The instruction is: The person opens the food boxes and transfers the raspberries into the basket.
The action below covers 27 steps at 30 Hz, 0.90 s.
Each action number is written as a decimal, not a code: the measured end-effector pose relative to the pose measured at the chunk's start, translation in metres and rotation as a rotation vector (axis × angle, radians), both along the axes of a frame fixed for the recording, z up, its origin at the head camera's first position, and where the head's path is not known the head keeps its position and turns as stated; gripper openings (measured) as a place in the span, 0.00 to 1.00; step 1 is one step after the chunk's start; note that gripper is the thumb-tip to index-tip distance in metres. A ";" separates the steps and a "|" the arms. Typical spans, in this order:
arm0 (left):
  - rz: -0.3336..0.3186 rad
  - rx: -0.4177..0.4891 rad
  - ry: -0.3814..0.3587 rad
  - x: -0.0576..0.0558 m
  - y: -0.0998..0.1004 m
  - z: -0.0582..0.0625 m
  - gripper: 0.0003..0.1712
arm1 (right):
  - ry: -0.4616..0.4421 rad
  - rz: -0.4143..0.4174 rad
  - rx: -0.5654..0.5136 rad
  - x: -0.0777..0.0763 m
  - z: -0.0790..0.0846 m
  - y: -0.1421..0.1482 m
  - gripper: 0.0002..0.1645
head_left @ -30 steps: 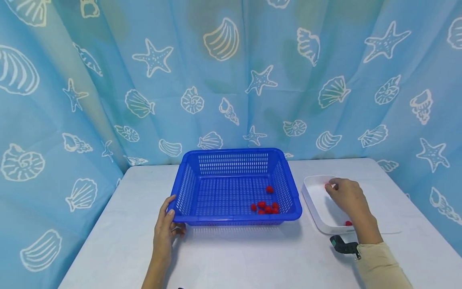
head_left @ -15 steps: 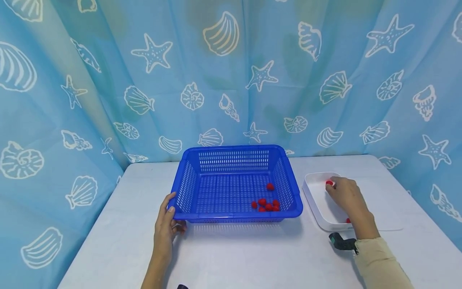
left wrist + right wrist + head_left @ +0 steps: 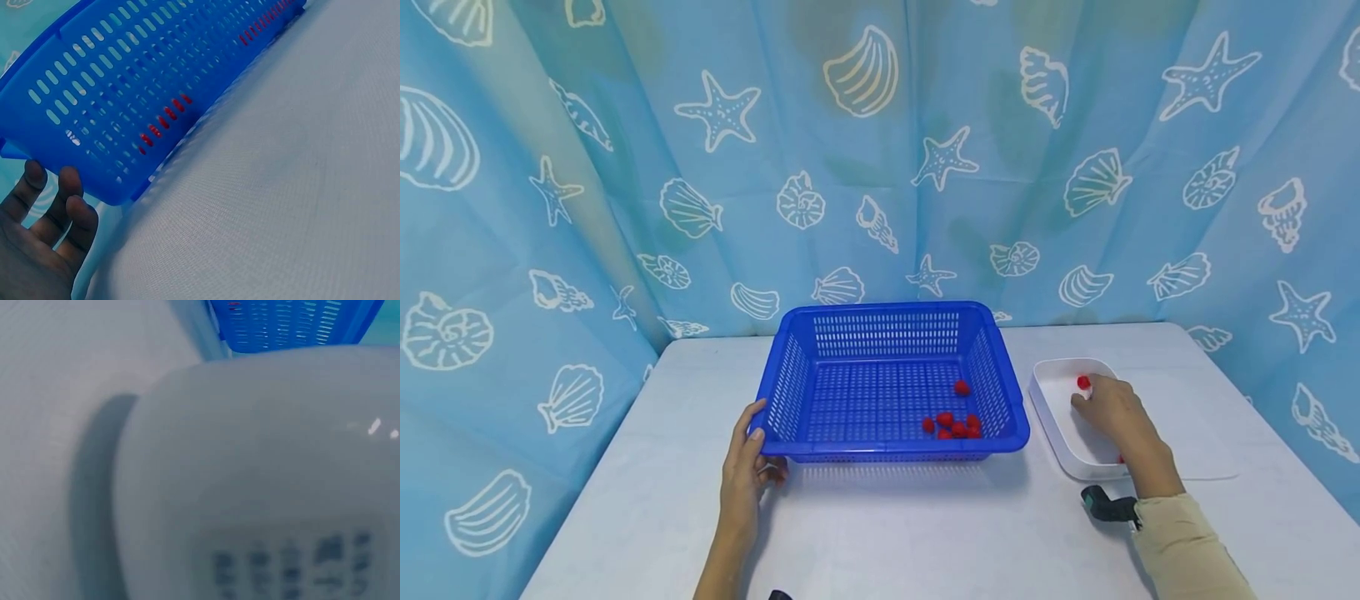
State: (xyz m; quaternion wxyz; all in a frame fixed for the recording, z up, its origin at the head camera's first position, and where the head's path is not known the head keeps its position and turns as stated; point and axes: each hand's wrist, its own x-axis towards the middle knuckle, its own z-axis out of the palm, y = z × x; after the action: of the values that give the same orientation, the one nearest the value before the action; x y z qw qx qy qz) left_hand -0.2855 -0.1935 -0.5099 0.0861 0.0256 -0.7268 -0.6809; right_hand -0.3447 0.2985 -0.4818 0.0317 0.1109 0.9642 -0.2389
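My left hand (image 3: 743, 475) grips the front left corner of a blue plastic basket (image 3: 887, 450), thumb and index finger at the rim; in the left wrist view the other fingers (image 3: 81, 219) hang below it. Several small red berry-like pieces (image 3: 945, 419) lie in the basket's right part. Over a white tray (image 3: 1060, 446) on the right, my right hand (image 3: 1112, 408) has its thumb and index finger apart. A red berry-like piece (image 3: 1083, 382) sits in the tray just beyond the fingertips. The right wrist view shows only the tray's outer wall (image 3: 262, 450), not the hand.
A blue curtain (image 3: 880, 167) with white shell and starfish prints hangs behind the white table (image 3: 880, 525). Another red piece (image 3: 1122, 458) is partly hidden by the right wrist. A black wrist camera (image 3: 1108, 506) sticks out beside the right sleeve.
My right hand's thumb and index finger have parted beside the red piece near the tray's far end. The left hand and the basket have stayed together; the view has tilted slightly.
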 end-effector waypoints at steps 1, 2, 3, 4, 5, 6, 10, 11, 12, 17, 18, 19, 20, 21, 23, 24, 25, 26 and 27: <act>-0.001 0.000 0.001 0.000 0.000 0.000 0.27 | 0.000 -0.002 -0.003 0.000 -0.001 0.000 0.33; 0.000 0.001 0.002 0.001 0.000 0.000 0.27 | 0.005 -0.007 -0.004 0.000 -0.002 -0.001 0.32; -0.001 0.003 0.003 0.001 0.000 0.000 0.27 | 0.012 -0.011 -0.004 -0.001 -0.002 -0.001 0.31; -0.002 0.000 0.006 0.001 0.000 0.000 0.28 | 0.027 -0.012 -0.001 -0.001 -0.003 -0.001 0.29; -0.002 -0.001 0.008 0.001 0.001 0.001 0.28 | 0.037 -0.016 0.002 -0.001 -0.002 -0.002 0.28; -0.003 -0.002 0.010 0.001 0.001 0.001 0.28 | 0.048 -0.018 0.006 -0.001 -0.002 -0.002 0.27; -0.006 -0.008 0.015 0.000 0.001 0.001 0.27 | 0.057 -0.031 0.009 -0.002 -0.002 -0.002 0.28; -0.007 -0.009 0.015 0.000 0.001 0.001 0.27 | 0.046 -0.039 0.004 -0.003 -0.003 -0.001 0.29; -0.009 -0.010 0.015 0.000 0.001 0.001 0.27 | 0.034 -0.047 -0.002 -0.003 -0.003 -0.001 0.30; -0.014 -0.005 0.017 -0.001 0.000 0.000 0.27 | -0.003 -0.058 -0.012 -0.003 -0.008 -0.001 0.33; -0.013 0.000 0.015 -0.002 0.000 0.000 0.27 | 0.004 -0.055 -0.011 -0.003 -0.009 -0.001 0.32; -0.013 0.005 0.016 -0.001 0.000 0.000 0.27 | 0.015 -0.050 -0.006 -0.003 -0.009 -0.001 0.31; -0.013 0.008 0.014 -0.001 0.000 -0.001 0.27 | 0.029 -0.045 -0.002 -0.004 -0.009 -0.001 0.28; -0.011 0.012 0.011 -0.001 0.000 -0.001 0.27 | 0.038 -0.045 -0.001 -0.004 -0.009 -0.001 0.27; -0.009 0.014 0.009 -0.001 0.000 -0.001 0.27 | 0.055 -0.046 0.004 -0.004 -0.008 -0.002 0.25; -0.008 0.017 0.009 -0.001 0.000 -0.002 0.27 | 0.055 -0.049 0.004 -0.004 -0.007 -0.003 0.25; -0.009 0.018 0.011 -0.001 0.000 -0.002 0.27 | 0.050 -0.056 0.004 -0.004 -0.006 -0.004 0.25; -0.009 0.017 0.010 0.000 0.000 -0.002 0.27 | 0.042 -0.063 0.003 -0.003 -0.006 -0.004 0.26; -0.009 0.017 0.010 0.000 0.000 -0.002 0.27 | 0.031 -0.069 0.002 -0.003 -0.007 -0.005 0.26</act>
State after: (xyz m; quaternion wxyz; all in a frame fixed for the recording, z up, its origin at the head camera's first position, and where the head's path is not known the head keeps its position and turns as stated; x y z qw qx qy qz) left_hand -0.2854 -0.1939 -0.5120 0.0866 0.0197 -0.7208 -0.6875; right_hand -0.3474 0.2935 -0.4887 0.0082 0.1406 0.9603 -0.2407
